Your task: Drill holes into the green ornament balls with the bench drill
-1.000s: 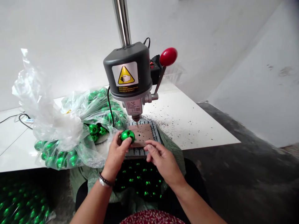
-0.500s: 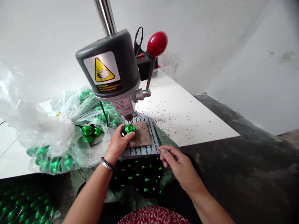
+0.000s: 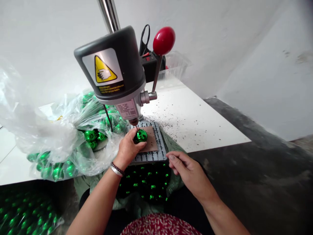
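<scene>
The left hand (image 3: 130,146) is gripping a shiny green round ball (image 3: 142,135) above the flat brown board (image 3: 152,141), just beneath the thin metal drill bit (image 3: 137,127); the right hand (image 3: 185,165), fingers curled, is hovering farther off.

From where I sit, I see the white table (image 3: 207,133) with dark specks (image 3: 168,122) strewn over its right-hand part. Toward its far edge I make out a clear plastic container (image 3: 178,65), near the pale wall (image 3: 207,36). Farther right I spot brownish stains (image 3: 303,58) on that wall, above the dark grey floor (image 3: 239,173).
</scene>
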Demonstrator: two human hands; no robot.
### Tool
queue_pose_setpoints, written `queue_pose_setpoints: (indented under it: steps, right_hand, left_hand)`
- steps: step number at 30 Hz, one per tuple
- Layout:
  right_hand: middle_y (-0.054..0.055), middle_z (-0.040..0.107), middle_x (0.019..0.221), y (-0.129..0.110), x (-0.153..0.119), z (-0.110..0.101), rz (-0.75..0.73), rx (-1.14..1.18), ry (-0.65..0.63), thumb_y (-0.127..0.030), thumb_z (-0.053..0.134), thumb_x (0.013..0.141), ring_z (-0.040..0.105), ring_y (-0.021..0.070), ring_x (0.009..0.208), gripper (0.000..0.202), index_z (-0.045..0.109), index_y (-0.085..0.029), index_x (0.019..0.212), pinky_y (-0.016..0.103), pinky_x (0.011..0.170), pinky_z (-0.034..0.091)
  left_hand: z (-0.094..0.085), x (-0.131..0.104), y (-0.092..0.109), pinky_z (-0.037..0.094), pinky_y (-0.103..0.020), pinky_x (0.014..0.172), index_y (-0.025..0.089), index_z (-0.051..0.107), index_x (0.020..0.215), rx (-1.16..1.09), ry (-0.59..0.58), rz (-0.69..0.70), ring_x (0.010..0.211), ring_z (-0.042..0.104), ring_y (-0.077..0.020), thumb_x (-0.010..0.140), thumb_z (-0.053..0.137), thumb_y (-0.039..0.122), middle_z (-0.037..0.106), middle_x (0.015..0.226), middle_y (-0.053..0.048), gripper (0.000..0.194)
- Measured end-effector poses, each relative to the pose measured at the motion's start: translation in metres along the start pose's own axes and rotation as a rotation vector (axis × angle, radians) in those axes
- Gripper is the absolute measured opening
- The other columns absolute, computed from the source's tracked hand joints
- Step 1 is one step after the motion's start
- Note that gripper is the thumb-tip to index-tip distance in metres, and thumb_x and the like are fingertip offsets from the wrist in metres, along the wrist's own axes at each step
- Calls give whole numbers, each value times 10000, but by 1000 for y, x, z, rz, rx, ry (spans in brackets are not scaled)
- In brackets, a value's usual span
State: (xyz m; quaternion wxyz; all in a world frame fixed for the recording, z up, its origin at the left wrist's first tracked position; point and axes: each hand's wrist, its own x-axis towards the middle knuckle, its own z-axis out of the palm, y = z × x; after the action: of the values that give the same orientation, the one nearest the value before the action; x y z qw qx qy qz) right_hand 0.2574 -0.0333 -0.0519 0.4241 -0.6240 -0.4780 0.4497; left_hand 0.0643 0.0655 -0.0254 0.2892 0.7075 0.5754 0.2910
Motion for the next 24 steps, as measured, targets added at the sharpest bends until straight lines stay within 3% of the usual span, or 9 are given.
queue_pose_setpoints:
  steps: [4, 8, 13, 20, 24]
  right_hand:
    - [64, 678, 993, -28, 28, 4, -298, -254, 15, -484, 423, 881, 625, 142, 902, 395, 669, -206, 1017, 287, 843, 513]
    - [14, 609, 1250, -50, 72, 15, -464, -353, -155, -379, 500, 853, 562, 189, 1162, 388, 606, -265, 1209, 382, 1043, 448]
    - [-36, 625, 1229, -50, 92, 27, -500, -366, -261, -286, 523, 834, 575, 146, 1155, 339, 641, -275, 1152, 339, 1087, 428]
    - [-26, 650, 1184, -45, 87, 34, -462, -326, -205, -295, 522, 828, 605, 143, 1125, 314, 661, -280, 1109, 332, 1058, 460]
    - [-5, 688, 1088, -46, 90, 17, -404, -300, -124, -381, 557, 809, 656, 150, 989, 358, 646, -294, 1144, 329, 926, 528]
  left_hand:
    - [-2, -3, 0, 419, -352, 1039, 180, 553, 1291, -122, -62, -85, 1139, 589, -217, 715, 718, 275, 658, 1212, -55, 608]
    - [-4, -6, -5, 367, -385, 1094, 163, 499, 1356, -85, -54, -28, 1259, 518, -246, 769, 673, 308, 578, 1354, -103, 629]
    - [-3, -7, -11, 364, -380, 1100, 155, 482, 1371, -75, -71, 17, 1293, 492, -251, 820, 616, 346, 536, 1404, -110, 599]
    - [-1, -5, -16, 418, -388, 1049, 171, 529, 1328, -84, -53, 24, 1192, 572, -258, 779, 662, 320, 614, 1313, -96, 585]
    - [0, -8, -15, 420, -397, 1043, 174, 523, 1328, -43, -22, -6, 1212, 561, -268, 775, 669, 301, 599, 1333, -108, 586]
